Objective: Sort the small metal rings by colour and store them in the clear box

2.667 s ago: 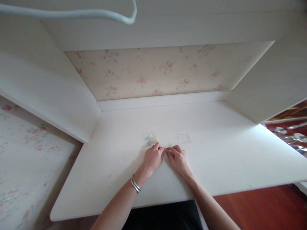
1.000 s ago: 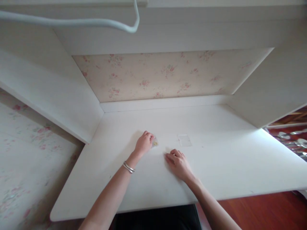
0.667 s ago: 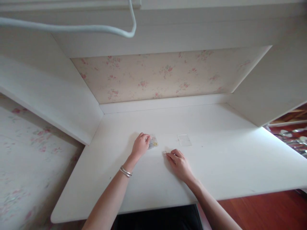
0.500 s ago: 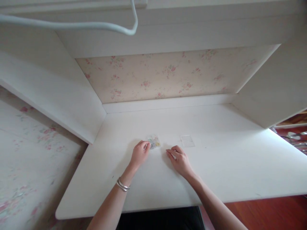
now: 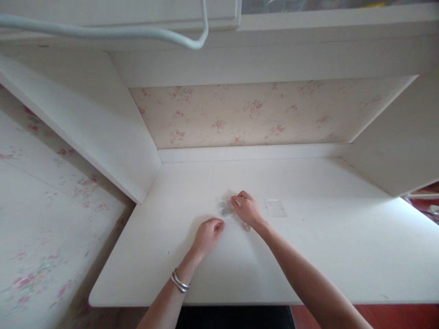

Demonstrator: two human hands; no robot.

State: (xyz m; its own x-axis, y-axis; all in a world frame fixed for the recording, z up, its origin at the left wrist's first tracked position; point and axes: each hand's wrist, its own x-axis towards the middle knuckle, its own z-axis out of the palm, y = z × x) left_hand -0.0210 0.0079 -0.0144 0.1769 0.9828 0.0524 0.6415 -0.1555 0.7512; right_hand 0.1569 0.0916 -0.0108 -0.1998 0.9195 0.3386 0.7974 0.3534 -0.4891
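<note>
Left hand: I see my left hand [image 5: 208, 234] resting on the white desk [image 5: 308, 256], fingers curled loosely inward; whether anything is pinched inside I cannot tell; two silver bangles [image 5: 179, 281] sit on that wrist.

Right hand: my right hand [image 5: 247, 209] lies further back on the desk, fingertips bent down onto the edge of a small clear bag [image 5: 224, 208]; the fingers touch the bag, but I cannot tell whether they grip it or only press on it.

Clear bag: lies flat near the middle of the desk, just left of my right fingertips and behind my left hand; small coloured pieces, bluish and yellowish, show inside it; too small for me to name.

Small clear piece: a tiny glassy object [image 5: 247, 227] rests on the desk right under the heel of my right hand; touching or just apart, I cannot say.

Empty clear sleeve: a flat transparent rectangle [image 5: 276, 208] lies to the right of my right hand, apart from it.

Surroundings: floral wallpaper [image 5: 260, 112] backs the alcove; a pale cable [image 5: 103, 33] loops across the top of the view.
</note>
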